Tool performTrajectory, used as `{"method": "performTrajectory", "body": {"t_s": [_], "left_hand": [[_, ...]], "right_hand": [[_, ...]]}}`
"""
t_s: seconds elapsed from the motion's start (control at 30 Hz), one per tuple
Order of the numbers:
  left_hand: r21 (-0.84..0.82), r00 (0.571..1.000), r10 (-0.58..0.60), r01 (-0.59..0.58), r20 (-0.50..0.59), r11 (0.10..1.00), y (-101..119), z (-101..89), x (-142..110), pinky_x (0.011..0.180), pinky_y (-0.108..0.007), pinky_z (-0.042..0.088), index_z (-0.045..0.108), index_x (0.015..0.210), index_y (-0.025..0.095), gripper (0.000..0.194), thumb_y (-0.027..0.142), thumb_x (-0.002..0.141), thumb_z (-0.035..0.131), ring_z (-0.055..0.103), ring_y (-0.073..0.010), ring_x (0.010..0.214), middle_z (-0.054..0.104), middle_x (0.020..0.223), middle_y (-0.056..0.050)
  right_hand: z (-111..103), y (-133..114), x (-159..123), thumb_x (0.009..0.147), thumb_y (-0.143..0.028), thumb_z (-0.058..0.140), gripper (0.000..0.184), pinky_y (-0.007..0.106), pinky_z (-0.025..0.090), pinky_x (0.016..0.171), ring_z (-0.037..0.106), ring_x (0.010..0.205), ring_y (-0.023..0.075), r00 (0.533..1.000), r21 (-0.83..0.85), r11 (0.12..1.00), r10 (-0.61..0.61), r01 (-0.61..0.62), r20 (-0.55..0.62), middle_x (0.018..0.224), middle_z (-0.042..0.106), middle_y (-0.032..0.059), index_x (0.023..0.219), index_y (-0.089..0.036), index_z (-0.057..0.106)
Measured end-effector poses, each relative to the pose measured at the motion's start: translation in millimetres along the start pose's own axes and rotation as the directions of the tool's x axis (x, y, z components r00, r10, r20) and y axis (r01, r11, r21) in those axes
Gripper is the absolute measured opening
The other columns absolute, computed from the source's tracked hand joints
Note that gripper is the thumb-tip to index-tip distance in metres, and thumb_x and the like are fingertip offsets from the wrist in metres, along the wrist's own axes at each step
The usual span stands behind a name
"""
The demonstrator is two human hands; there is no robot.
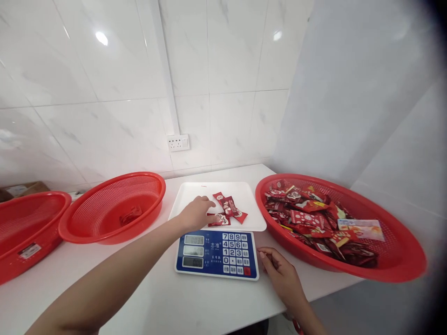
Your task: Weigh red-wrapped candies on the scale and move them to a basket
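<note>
A blue electronic scale (pixel 217 254) with a white weighing pan (pixel 195 194) stands on the white counter. A few red candy packets (pixel 227 209) lie on the pan. My left hand (pixel 197 213) reaches over the pan, fingers curled down onto the nearest packet at the pan's front edge. My right hand (pixel 281 274) rests on the counter just right of the scale's keypad, fingers loosely bent and empty. A large red basket (pixel 401 274) at the right holds several red candy packets (pixel 310 216).
A red mesh basket (pixel 104 232) left of the scale holds one red packet (pixel 131 215). Another red basket (pixel 21 242) sits at the far left, a cardboard box (pixel 21 188) behind it. A wall socket (pixel 178 142) is on the tiled wall.
</note>
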State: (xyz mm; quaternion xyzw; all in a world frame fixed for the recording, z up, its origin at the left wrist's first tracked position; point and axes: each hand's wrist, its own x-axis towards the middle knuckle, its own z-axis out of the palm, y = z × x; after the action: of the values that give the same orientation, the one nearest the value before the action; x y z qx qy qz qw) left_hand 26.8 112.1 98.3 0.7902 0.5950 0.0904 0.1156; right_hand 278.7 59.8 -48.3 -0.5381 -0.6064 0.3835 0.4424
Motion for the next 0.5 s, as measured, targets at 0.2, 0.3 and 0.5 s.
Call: {"method": "performTrajectory", "body": {"t_s": [0.2, 0.3, 0.5], "left_hand": [[-0.034, 0.998, -0.049, 0.050, 0.025, 0.998, 5.5, 1.9, 1.1, 0.066, -0.027, 0.045, 0.057, 0.085, 0.022, 0.028, 0.046, 0.070, 0.058, 0.058, -0.0185, 0.082, 0.062, 0.089, -0.003], [-0.007, 0.983, -0.174, 0.174, -0.050, 0.985, -7.4, -15.5, -11.6, 0.059, -0.026, 0.044, 0.051, 0.088, 0.023, 0.020, 0.039, 0.077, 0.048, 0.059, -0.0166, 0.070, 0.064, 0.080, -0.001], [0.134, 0.839, -0.418, 0.486, -0.348, 0.864, -59.9, -72.0, -37.0, 0.068, -0.051, 0.043, 0.046, 0.112, 0.014, 0.038, 0.031, 0.083, 0.028, 0.056, -0.0398, 0.095, 0.059, 0.104, -0.021]], "right_hand": [[-1.6, -4.0, -1.7, 0.078, -0.052, 0.051, 0.036, 0.026, 0.045, 0.053, 0.053, 0.055, 0.0161, 1.000, 0.043, 0.999, -0.024, 0.024, -0.003, 0.063, 0.061, 0.0017, 0.084, -0.020, 0.065], [-1.6, -3.8, -1.4, 0.078, -0.053, 0.051, 0.037, 0.026, 0.045, 0.053, 0.054, 0.057, 0.0166, 1.000, 0.052, 0.999, -0.012, 0.011, 0.011, 0.064, 0.062, 0.0023, 0.085, -0.020, 0.065], [-1.9, -1.8, -1.0, 0.077, -0.057, 0.050, 0.041, 0.026, 0.045, 0.054, 0.053, 0.057, 0.0167, 1.000, 0.070, 0.998, 0.000, -0.002, 0.030, 0.065, 0.062, 0.0031, 0.086, -0.019, 0.064]]}}
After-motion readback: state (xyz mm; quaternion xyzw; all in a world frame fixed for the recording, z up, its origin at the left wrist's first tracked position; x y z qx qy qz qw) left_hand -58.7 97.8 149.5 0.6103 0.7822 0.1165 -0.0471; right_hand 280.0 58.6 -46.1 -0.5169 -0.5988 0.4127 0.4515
